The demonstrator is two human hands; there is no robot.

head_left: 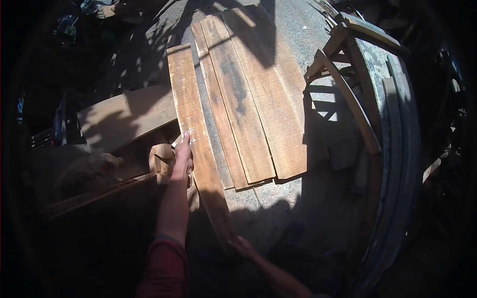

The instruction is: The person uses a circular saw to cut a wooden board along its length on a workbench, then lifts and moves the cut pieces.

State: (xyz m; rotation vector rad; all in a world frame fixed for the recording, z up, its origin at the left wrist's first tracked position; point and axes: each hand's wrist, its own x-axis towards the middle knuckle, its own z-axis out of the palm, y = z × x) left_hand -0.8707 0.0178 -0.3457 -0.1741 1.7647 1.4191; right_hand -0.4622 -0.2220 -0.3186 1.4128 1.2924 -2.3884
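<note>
A long narrow wooden plank (201, 134) runs from the upper middle down toward me. My left hand (184, 156) is closed on its left edge about halfway along, the thumb on the top face. Down at its near end my right hand (242, 247) grips the right side, dim in shadow, with its fingers partly hidden. To the right of this plank several wider boards (268, 104) lie side by side, one marked by a dark stain. A grey strip shows between the held plank and these boards.
A wooden frame or trestle (348, 94) stands at the right, beside long grey boards (397, 114) on edge. At the left are a broad wooden panel (131, 116) and a cut timber block (161, 156). Concrete ground (293, 25) lies beyond, partly shaded.
</note>
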